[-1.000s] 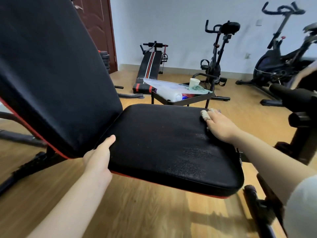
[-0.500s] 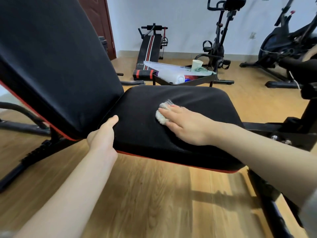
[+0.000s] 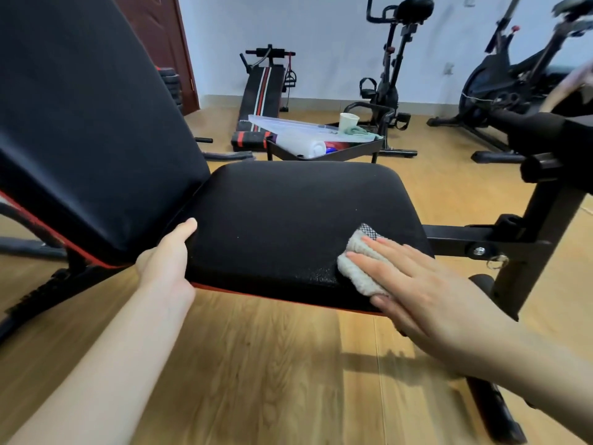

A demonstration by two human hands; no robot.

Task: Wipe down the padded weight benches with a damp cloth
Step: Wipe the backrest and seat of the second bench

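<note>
A black padded bench seat (image 3: 288, 213) with a red underside fills the middle of the view. Its tilted black backrest (image 3: 83, 123) rises at the left. My right hand (image 3: 426, 284) lies flat on a pale folded cloth (image 3: 359, 268), pressing it onto the seat's near right corner. The pad looks wet and glossy just left of the cloth. My left hand (image 3: 167, 261) grips the seat's near left edge, thumb on top, close to the gap under the backrest.
The bench's black steel frame and leg-roller post (image 3: 539, 226) stand at the right. Behind the seat is a black tray table (image 3: 349, 152) with a paper cup (image 3: 348, 122), bottle and green rag. A sit-up bench (image 3: 261, 94) and two exercise bikes (image 3: 390, 81) stand by the far wall.
My right hand has slid the cloth from the seat's far right corner to its middle, then back to the near right corner. My left hand has kept its grip on the seat edge.
</note>
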